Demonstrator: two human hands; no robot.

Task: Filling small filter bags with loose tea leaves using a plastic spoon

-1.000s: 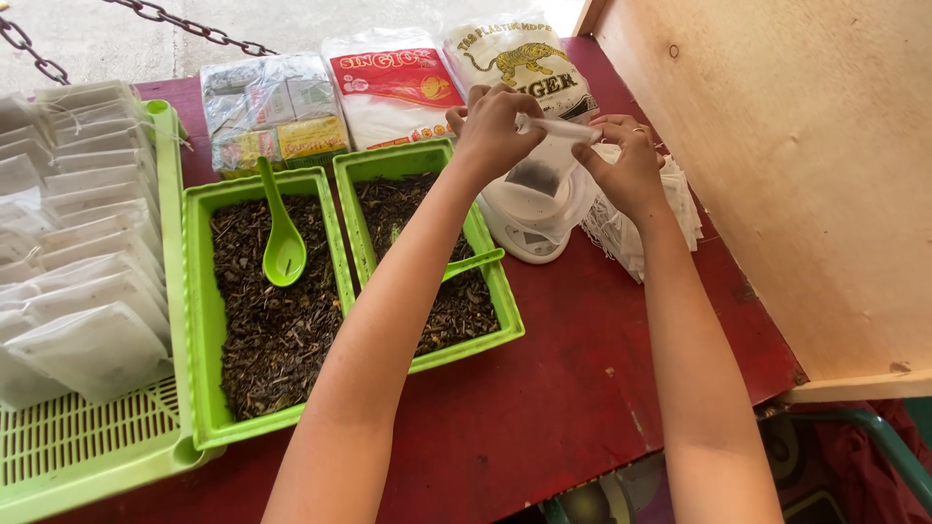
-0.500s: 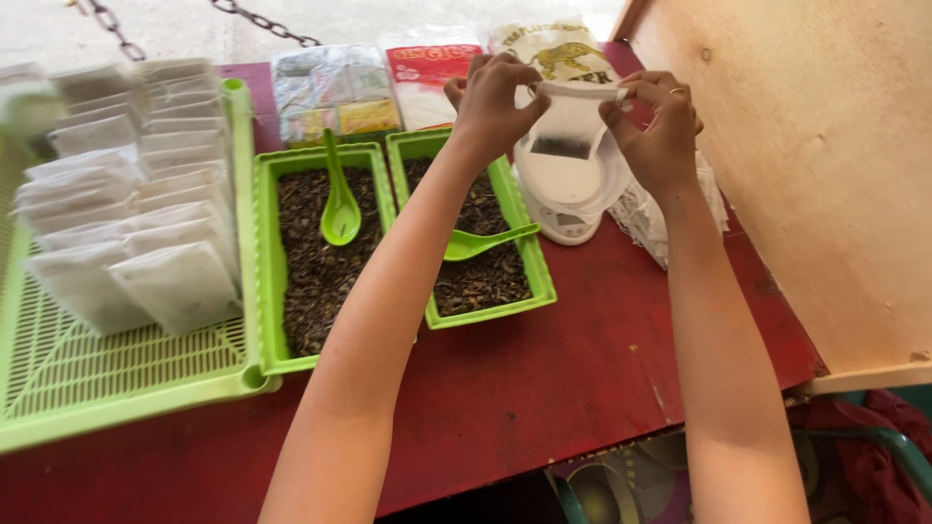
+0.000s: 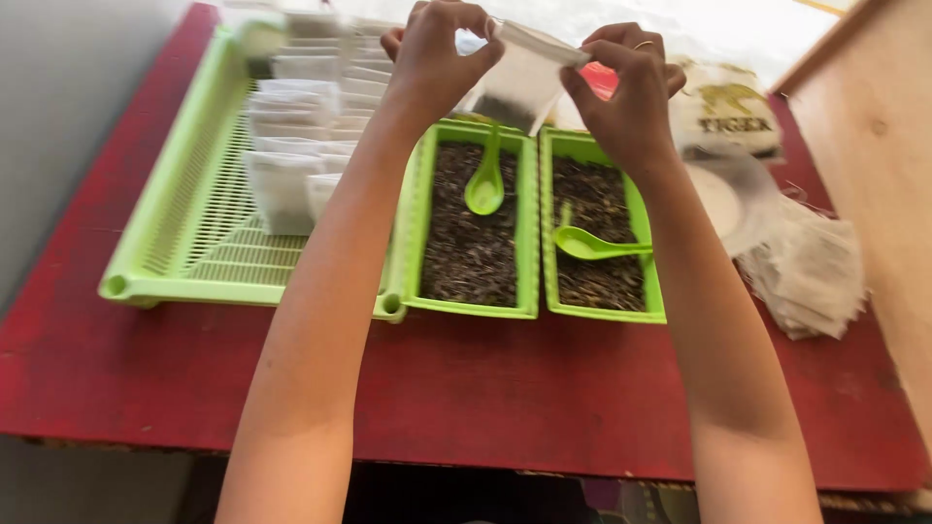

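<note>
Both hands hold a small white filter bag (image 3: 519, 78) with dark loose tea in its bottom, raised above the table. My left hand (image 3: 437, 53) pinches its left top edge and my right hand (image 3: 626, 82) pinches the right top edge. Below them stand two green trays of dark loose tea, the left one (image 3: 417, 238) and the right one (image 3: 547, 233), side by side. A green spoon (image 3: 485, 184) lies in the left tray and another green spoon (image 3: 592, 245) lies in the right one.
A large green slatted basket (image 3: 184, 233) at the left holds several filled white bags (image 3: 291, 126). A white scale (image 3: 733, 199) and a stack of empty filter bags (image 3: 811, 272) sit at the right, on the red table (image 3: 505, 388). A wooden wall (image 3: 874, 116) rises at far right.
The bag has been lifted off the white scale and carried left, now held over the tea trays. The view has swung left, showing more of the basket.
</note>
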